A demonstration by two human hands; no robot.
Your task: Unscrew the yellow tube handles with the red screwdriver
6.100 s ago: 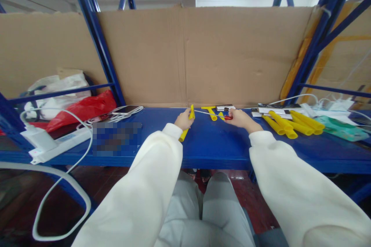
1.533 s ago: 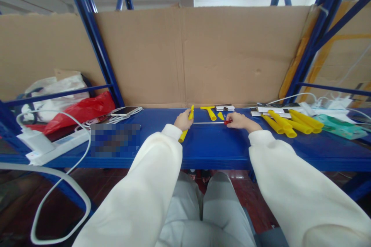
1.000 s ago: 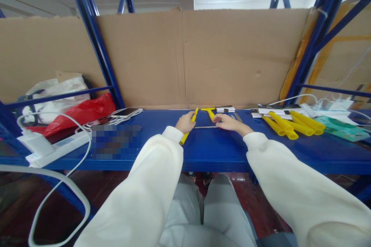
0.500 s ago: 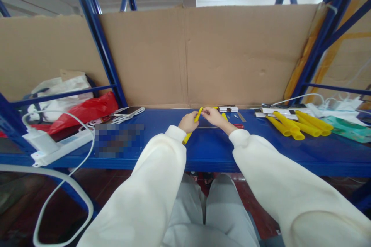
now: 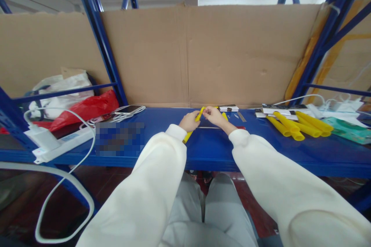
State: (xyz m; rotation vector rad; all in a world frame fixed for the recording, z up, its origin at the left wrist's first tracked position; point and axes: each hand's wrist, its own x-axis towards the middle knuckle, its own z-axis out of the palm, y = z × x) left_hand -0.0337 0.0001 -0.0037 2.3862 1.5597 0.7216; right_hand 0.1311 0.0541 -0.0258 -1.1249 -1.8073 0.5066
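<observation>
My left hand (image 5: 189, 121) is closed around a narrow yellow strip (image 5: 188, 136), which slants up from its lower end below the hand to a tip above the fingers. At that upper tip, the fingers of my right hand (image 5: 212, 114) are pinched together and touch the yellow piece. Just behind my right hand lie a small white and black bundle (image 5: 228, 108) and another yellow piece (image 5: 225, 116). A thin light rod, partly hidden by my right hand, lies on the blue table (image 5: 210, 154) below the hands.
Several rolled yellow tubes (image 5: 314, 122) lie at the right beside a green packet (image 5: 352, 130). On the left are a white power strip (image 5: 68, 144), a phone (image 5: 129, 110) with cables and a red bag (image 5: 87, 111). Cardboard (image 5: 232, 54) stands behind the table.
The upper end of the yellow strip now bends slightly towards my right fingers. Both hands stay in nearly the same place; the camera view has shifted a little.
</observation>
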